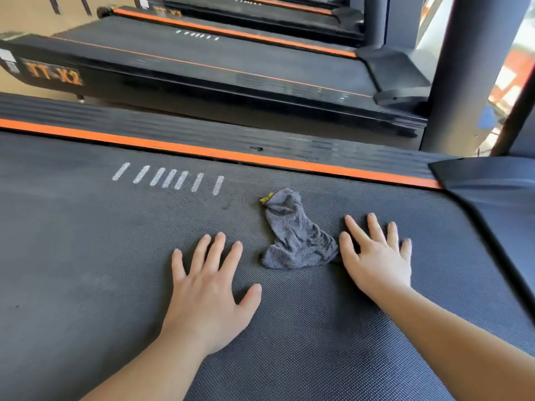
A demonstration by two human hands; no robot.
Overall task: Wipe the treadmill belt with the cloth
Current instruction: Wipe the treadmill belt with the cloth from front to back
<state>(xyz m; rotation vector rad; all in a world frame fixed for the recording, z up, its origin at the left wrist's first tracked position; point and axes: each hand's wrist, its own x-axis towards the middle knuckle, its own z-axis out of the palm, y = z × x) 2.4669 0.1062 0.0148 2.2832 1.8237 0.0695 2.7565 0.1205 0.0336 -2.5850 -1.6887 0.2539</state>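
A crumpled grey cloth (295, 235) with a small yellow tag lies on the dark textured treadmill belt (86, 241). My left hand (208, 287) rests flat on the belt, fingers spread, just left of the cloth and apart from it. My right hand (376, 256) lies flat with straight fingers to the right of the cloth; its thumb touches or nearly touches the cloth's right edge. Neither hand holds anything.
An orange stripe (202, 150) and black side rail run along the belt's far edge. White dash marks (168, 178) sit on the belt at the left. A black motor cover (492, 180) and upright post (463, 82) stand at the right. More treadmills (202, 68) lie beyond.
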